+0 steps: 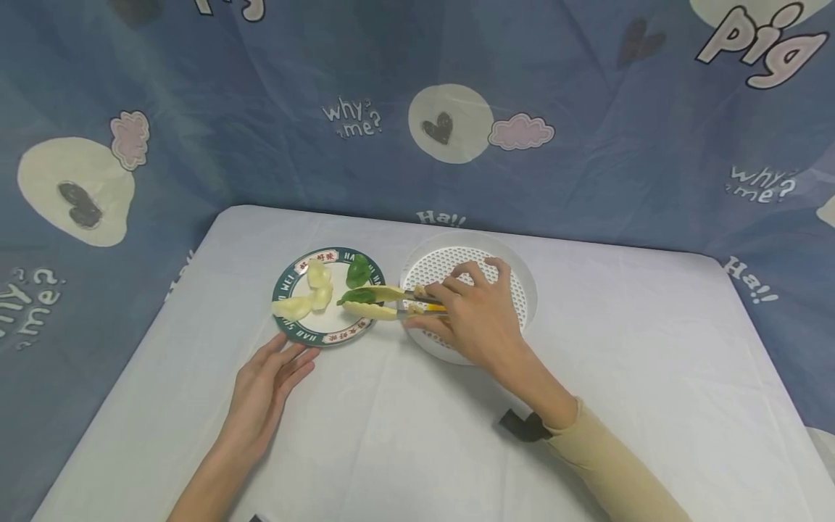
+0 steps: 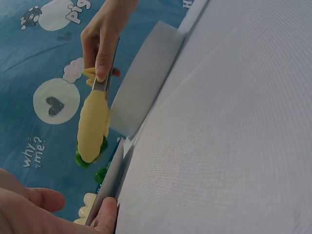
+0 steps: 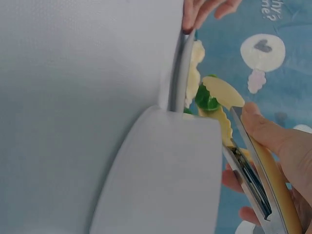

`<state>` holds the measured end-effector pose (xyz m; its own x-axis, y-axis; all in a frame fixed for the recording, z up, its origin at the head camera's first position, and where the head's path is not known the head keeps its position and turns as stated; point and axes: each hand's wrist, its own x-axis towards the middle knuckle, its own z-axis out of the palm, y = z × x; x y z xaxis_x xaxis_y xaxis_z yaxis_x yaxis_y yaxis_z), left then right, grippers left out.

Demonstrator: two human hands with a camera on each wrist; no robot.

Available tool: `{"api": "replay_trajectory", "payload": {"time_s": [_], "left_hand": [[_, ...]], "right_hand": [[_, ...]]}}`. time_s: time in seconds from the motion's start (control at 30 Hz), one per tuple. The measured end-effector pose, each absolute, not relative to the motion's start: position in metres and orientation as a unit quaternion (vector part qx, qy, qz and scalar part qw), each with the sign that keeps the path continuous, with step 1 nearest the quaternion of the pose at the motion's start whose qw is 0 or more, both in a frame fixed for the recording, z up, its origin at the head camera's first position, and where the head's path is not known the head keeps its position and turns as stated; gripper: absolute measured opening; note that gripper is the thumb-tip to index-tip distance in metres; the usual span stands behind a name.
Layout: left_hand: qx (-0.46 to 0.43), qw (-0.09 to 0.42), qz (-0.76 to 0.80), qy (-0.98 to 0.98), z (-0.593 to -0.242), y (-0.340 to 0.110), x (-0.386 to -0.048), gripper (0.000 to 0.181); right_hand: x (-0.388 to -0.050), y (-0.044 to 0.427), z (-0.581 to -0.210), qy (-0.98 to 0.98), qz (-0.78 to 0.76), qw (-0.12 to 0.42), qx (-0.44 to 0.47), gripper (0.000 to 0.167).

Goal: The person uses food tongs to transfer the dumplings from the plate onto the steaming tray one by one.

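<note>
My right hand [image 1: 479, 319] holds a pair of metal tongs [image 3: 253, 170] with yellow scalloped tips. Between the tips is a green leaf-like piece [image 1: 357, 296], above the right part of a plate [image 1: 344, 335] with a green patterned rim. Another green piece [image 1: 358, 271] lies at the plate's far right, and pale yellow pieces [image 1: 320, 275] lie on its left half. At the plate's near left edge, my left hand [image 1: 261, 399] touches the rim with its fingers fairly straight. In the left wrist view, a fingertip [image 2: 108, 209] meets the plate's outer side.
A round white tray with a perforated bottom [image 1: 450, 257] stands right of the plate, beneath my right hand. White cloth [image 1: 404, 435] covers the table. A patterned blue curtain [image 1: 391, 181] hangs behind it. A black strap [image 1: 522, 426] is at my right wrist.
</note>
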<state>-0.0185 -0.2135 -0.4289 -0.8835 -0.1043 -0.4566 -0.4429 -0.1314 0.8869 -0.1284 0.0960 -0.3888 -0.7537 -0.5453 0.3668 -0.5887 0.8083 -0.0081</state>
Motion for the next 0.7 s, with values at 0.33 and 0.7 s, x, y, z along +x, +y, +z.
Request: {"api": "replay_trajectory", "payload": {"time_s": [0.33,0.7], "left_hand": [[-0.204,0.114,0.721,0.653,-0.429,-0.214,-0.020,0.067],[-0.205,0.113,0.721,0.652,-0.430,-0.214,-0.019,0.067]], "right_hand": [[-0.130,0.113,-0.386,-0.925,0.068,0.220,0.303,0.056],[-0.130,0.132,-0.378,-0.934,0.078,0.212,0.276,0.058]]}}
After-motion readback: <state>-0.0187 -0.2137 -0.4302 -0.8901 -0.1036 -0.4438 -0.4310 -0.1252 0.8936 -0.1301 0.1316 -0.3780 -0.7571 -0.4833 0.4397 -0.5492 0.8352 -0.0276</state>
